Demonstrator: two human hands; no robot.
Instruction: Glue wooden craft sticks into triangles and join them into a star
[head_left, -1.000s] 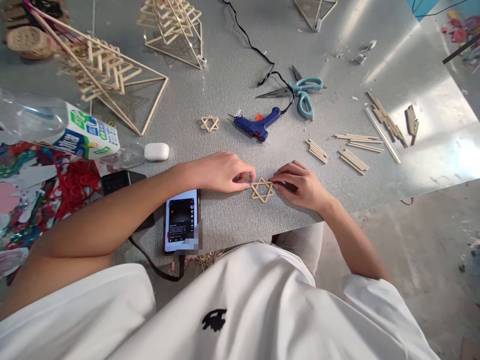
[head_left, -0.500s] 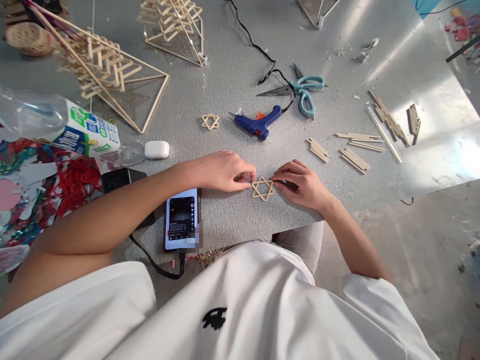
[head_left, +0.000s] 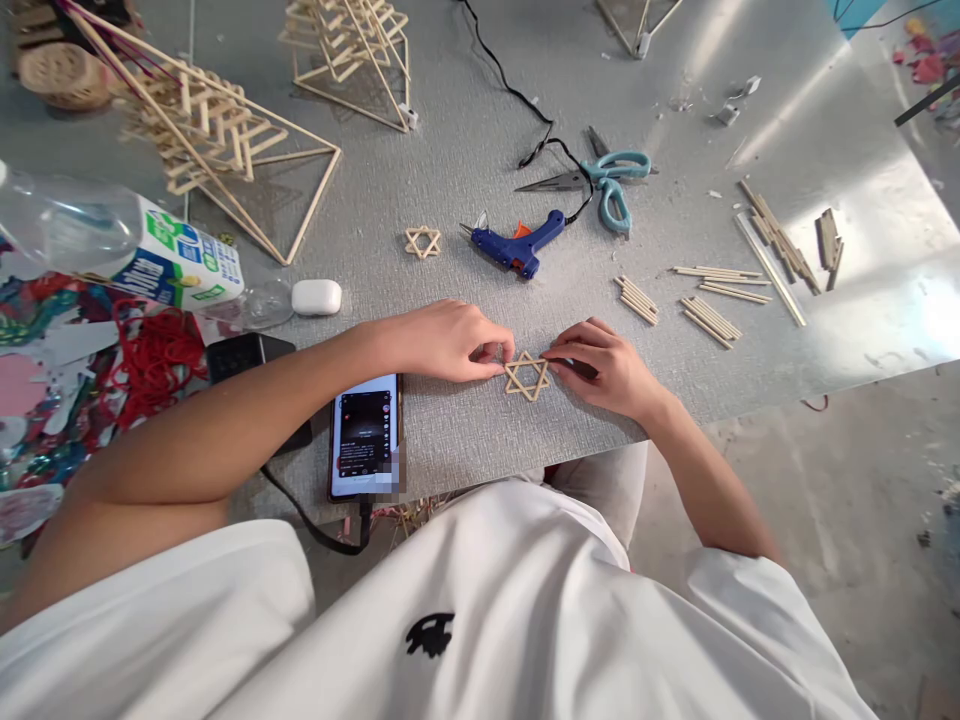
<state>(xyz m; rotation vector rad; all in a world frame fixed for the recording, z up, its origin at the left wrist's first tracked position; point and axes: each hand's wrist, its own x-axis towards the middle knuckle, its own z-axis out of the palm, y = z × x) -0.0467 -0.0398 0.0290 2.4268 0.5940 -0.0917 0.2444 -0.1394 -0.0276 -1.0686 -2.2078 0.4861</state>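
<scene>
One star (head_left: 529,389), pinched at two tips

The left hand (head_left: 457,345) pinches its far-left tip; the right hand (head_left: 604,368) pinches the far-right one. The star lies close to the worktop (head_left: 450,440)'s near edge, with the glue gun (head_left: 517,246) beyond. The step looks like aligning or pressing its joints; whether they are glued, I cannot tell. The next move probably calls for even release, without skewing.

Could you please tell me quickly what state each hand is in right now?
Left hand: closed, pinching the wooden star at its upper left corner.
Right hand: closed, pinching the same star at its upper right corner.
</scene>
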